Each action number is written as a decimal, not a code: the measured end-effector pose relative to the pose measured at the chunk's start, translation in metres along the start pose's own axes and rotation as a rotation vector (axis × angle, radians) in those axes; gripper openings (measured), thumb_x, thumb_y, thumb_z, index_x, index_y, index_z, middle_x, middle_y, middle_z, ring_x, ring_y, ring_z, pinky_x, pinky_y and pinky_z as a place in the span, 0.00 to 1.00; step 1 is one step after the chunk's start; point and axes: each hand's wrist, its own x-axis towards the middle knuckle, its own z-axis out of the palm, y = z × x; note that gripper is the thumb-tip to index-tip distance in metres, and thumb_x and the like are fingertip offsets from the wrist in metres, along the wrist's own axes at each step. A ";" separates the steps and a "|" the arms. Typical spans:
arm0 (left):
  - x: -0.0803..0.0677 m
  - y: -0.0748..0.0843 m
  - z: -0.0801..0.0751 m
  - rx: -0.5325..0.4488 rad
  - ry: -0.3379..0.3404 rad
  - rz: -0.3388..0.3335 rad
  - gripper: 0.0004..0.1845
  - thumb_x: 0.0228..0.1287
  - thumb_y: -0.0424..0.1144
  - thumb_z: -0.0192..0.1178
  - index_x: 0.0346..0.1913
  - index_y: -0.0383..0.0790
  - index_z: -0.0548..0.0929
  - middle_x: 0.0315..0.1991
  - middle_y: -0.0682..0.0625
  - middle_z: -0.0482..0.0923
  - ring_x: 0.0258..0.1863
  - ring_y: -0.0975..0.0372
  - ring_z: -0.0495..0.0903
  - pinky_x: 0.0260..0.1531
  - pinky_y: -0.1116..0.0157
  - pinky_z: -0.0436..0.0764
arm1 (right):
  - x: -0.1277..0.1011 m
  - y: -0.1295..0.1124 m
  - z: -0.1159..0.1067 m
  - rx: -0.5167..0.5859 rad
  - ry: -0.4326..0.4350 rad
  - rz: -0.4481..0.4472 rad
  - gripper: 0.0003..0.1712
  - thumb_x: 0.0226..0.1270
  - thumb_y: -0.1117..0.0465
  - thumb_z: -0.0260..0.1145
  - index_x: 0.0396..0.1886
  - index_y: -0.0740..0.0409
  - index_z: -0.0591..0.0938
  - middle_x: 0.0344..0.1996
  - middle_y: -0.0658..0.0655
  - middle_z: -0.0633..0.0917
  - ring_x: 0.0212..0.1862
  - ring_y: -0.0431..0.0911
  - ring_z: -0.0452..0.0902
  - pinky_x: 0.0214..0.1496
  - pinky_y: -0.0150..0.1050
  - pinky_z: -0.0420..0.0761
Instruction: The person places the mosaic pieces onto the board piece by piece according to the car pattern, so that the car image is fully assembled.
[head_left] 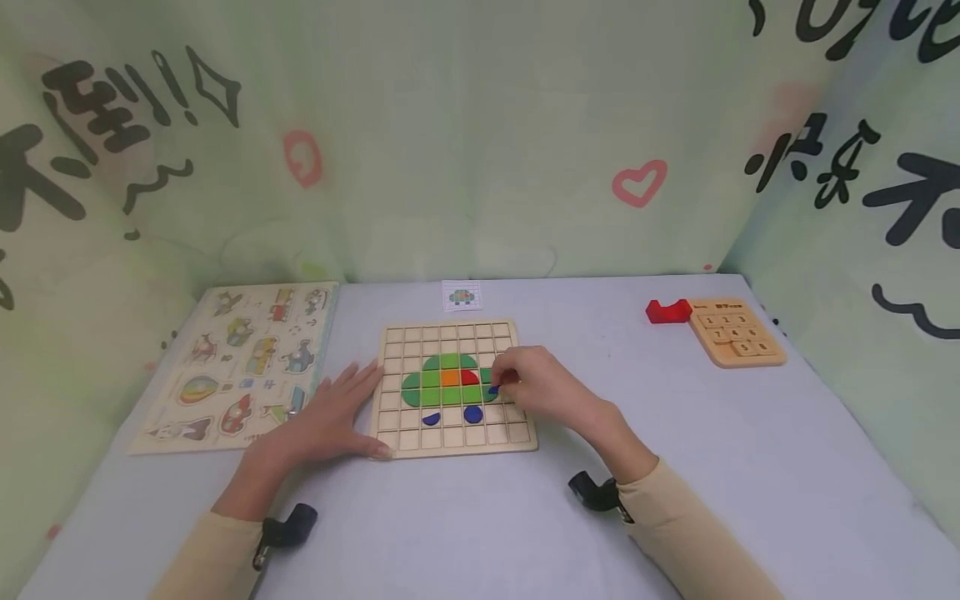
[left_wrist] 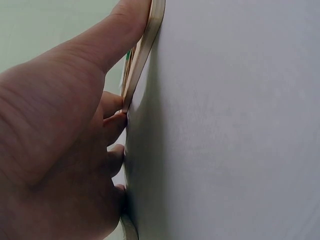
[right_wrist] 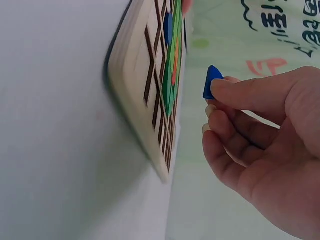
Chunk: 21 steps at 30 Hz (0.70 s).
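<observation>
A wooden grid board (head_left: 452, 333) lies in the middle of the table, with green, orange, red and blue pieces (head_left: 448, 380) set in its cells. My right hand (head_left: 525, 387) hovers over the board's right side and pinches a small blue piece (right_wrist: 210, 82) between thumb and fingers. The same blue piece (head_left: 492, 389) peeks out under those fingers in the head view. My left hand (head_left: 330, 412) lies flat on the table, its fingers (left_wrist: 117, 122) pressed against the left edge of the board (left_wrist: 145, 45).
A picture puzzle board (head_left: 240, 362) lies at the left. At the far right sit a red block (head_left: 667, 312) and a wooden number board (head_left: 735, 332). A small pattern card (head_left: 461, 296) lies behind the grid board. Printed cloth walls enclose the table.
</observation>
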 end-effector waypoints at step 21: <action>0.000 -0.001 -0.001 -0.001 -0.002 0.014 0.68 0.40 0.73 0.69 0.80 0.42 0.50 0.82 0.47 0.46 0.80 0.42 0.41 0.75 0.34 0.43 | 0.043 -0.050 0.053 -0.038 -0.115 -0.119 0.09 0.62 0.72 0.65 0.29 0.55 0.86 0.26 0.46 0.82 0.32 0.40 0.74 0.33 0.29 0.76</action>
